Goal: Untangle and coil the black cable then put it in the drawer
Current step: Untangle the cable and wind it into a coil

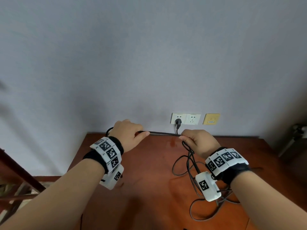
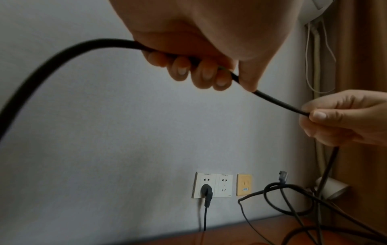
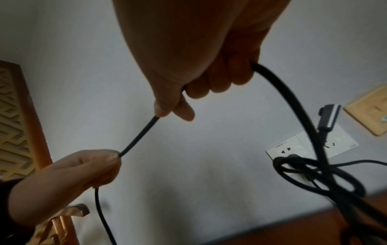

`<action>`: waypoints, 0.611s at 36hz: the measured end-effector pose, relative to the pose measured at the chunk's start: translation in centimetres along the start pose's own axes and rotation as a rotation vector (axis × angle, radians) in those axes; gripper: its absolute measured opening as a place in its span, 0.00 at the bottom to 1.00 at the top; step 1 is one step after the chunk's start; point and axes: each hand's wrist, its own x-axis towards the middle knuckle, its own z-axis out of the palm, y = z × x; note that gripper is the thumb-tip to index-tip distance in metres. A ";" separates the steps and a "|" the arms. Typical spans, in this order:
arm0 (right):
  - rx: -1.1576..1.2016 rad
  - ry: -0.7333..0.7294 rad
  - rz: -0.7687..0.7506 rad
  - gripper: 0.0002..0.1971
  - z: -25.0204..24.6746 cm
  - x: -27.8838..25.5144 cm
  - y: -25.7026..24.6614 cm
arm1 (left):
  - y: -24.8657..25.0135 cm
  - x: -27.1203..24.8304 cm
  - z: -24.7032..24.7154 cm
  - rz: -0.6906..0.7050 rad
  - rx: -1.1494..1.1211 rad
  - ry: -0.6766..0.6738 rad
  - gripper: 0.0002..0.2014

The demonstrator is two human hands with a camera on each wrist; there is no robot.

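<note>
A black cable (image 1: 163, 133) runs taut between my two hands above the brown table (image 1: 149, 163). My left hand (image 1: 131, 133) grips it with curled fingers and thumb, and the cable loops back out behind that hand (image 2: 62, 54). My right hand (image 1: 194, 140) pinches the cable's other side, and the rest hangs from it into a tangle of loops (image 1: 187, 165) on the table. In the wrist views the stretch between the hands (image 2: 278, 102) (image 3: 139, 136) is straight. A knot of loops (image 3: 318, 175) and a grey plug end (image 3: 328, 117) hang below my right hand. No drawer is in view.
Two white wall sockets (image 1: 192, 119) and a yellow plate (image 1: 211, 119) sit just above the table's back edge; a black plug (image 1: 178, 122) is in the left socket. A carved wooden frame (image 3: 14, 119) stands at the left. Curtain and white cords (image 2: 356, 66) are at the right.
</note>
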 end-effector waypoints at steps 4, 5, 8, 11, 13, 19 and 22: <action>-0.034 0.017 -0.005 0.15 0.1 0.5 -1.2 | 0.8 0.2 0.6 -0.196 -0.019 -0.163 0.18; -0.040 0.023 -0.001 0.18 0.1 0.6 -1.4 | 1.1 0.1 0.8 -0.225 -0.036 -0.226 0.17; -0.057 0.031 -0.008 0.29 0.8 0.9 -1.9 | 2.5 0.2 1.2 -0.193 -0.092 -0.278 0.12; -0.063 0.023 -0.033 0.29 1.4 1.5 -2.6 | 4.9 0.7 0.6 -0.096 -0.215 -0.215 0.09; -0.057 0.038 -0.053 0.27 1.6 1.8 -3.3 | 6.9 1.0 0.0 -0.030 -0.263 -0.206 0.07; -0.071 0.045 -0.039 0.11 1.3 2.4 -4.3 | 9.4 1.2 -0.3 0.001 -0.249 -0.110 0.07; -0.025 0.050 -0.075 0.16 0.8 2.0 -4.7 | 8.9 1.2 -0.4 0.047 -0.261 -0.046 0.06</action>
